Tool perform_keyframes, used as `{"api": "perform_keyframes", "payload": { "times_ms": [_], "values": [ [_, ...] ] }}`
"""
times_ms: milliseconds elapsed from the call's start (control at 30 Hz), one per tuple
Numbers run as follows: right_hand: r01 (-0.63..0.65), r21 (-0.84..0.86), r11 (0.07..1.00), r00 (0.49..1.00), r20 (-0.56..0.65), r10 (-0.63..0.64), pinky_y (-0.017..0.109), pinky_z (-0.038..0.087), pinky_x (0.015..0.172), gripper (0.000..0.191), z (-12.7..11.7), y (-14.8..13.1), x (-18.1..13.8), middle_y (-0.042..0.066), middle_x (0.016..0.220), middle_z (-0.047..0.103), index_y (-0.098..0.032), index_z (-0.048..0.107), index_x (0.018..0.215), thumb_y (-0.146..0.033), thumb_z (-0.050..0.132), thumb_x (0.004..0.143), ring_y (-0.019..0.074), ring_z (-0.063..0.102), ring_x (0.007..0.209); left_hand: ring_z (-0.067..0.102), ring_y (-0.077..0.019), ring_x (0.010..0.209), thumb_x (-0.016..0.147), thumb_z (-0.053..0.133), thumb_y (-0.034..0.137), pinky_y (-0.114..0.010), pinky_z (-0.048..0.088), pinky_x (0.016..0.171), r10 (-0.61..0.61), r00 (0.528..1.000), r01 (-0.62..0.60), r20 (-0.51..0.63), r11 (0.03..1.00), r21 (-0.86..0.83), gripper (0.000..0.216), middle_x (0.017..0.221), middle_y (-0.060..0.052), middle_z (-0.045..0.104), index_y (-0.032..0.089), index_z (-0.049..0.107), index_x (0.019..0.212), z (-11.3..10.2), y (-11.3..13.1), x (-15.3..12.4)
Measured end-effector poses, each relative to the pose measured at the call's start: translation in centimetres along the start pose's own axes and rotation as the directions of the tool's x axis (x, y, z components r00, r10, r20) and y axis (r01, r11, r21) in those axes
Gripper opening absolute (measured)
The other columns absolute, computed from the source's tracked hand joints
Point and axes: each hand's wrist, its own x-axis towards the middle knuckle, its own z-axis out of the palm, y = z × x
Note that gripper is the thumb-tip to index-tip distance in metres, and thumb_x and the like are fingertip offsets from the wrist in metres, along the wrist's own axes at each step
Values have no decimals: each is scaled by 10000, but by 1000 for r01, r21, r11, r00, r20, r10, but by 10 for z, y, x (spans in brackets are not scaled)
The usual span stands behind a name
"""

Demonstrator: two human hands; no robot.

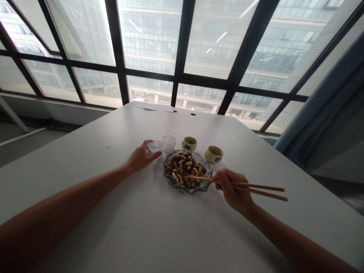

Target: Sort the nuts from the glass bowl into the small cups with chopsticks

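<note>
At the frame's centre, the right hand (233, 190) grips brown wooden chopsticks (256, 188), tips over the scalloped clear glass dish (199, 187) of mixed nuts. Left of it, the left hand (140, 157) clasps a small translucent plastic cup (155, 146).

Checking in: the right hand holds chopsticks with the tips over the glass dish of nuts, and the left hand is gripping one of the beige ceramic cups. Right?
Not quite. In the head view the left hand grips a small clear plastic cup, not a beige ceramic cup; both ceramic cups stand untouched behind the dish. The rest holds: the right hand holds chopsticks with tips over the glass dish of nuts.
</note>
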Motion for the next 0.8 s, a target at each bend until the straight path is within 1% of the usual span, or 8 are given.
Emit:
{"api": "perform_keyframes", "payload": {
  "times_ms": [100,200,300,433,567,700,800],
  "values": [
    [8,-51,999,999,-40,-11,230,412,400,519,-4,-2,4,6,452,563,-201,613,626,-545,455,982,118,522,390,640,-244,794,761,619,679,-349,501,742,-5,1000,5,-4,1000,7,809,911,-99,676,118,517,1336,0,1,0],
    [35,-182,983,996,-71,-49,235,423,421,530,-11,-3,9,13,467,586,-208,596,606,-560,454,976,117,535,395,641,-245,799,763,616,673,-351,500,750,-8,1000,8,1,1000,10,807,923,-102,675,117,516,1339,0,1,0],
    [64,-244,968,994,-68,-83,238,428,438,542,-16,-7,12,21,482,607,-213,582,591,-567,443,977,118,546,406,640,-244,795,766,614,672,-355,499,749,-5,1000,5,5,1000,11,808,922,-102,675,118,511,1345,0,2,0],
    [72,-213,974,997,5,-73,240,421,431,535,-16,-11,12,18,471,597,-210,594,593,-557,454,975,117,529,396,642,-246,808,764,620,674,-357,501,753,-5,1000,5,-2,1000,10,796,932,-98,677,137,514,1342,0,1,0],
    [52,-189,981,998,37,-45,240,399,423,520,-10,-9,12,9,465,580,-209,587,582,-574,510,944,114,505,398,643,-248,814,767,617,678,-353,501,754,-7,1000,6,4,1000,8,805,935,-104,676,131,508,1347,1,0,0],
    [-49,-129,990,998,24,53,242,414,427,511,-8,-2,11,18,487,600,-204,604,613,-593,518,934,129,533,422,645,-246,813,769,621,673,-352,503,756,4,1000,-4,-1,1000,2,794,916,-96,678,138,507,1345,2,-1,0],
    [-75,-113,991,997,7,76,240,407,416,510,-8,1,11,22,485,603,-201,610,618,-586,515,939,130,535,416,644,-245,807,765,621,678,-353,504,754,5,1000,-5,-1,1000,2,801,913,-96,679,135,510,1343,2,-1,0]
  ]
}}
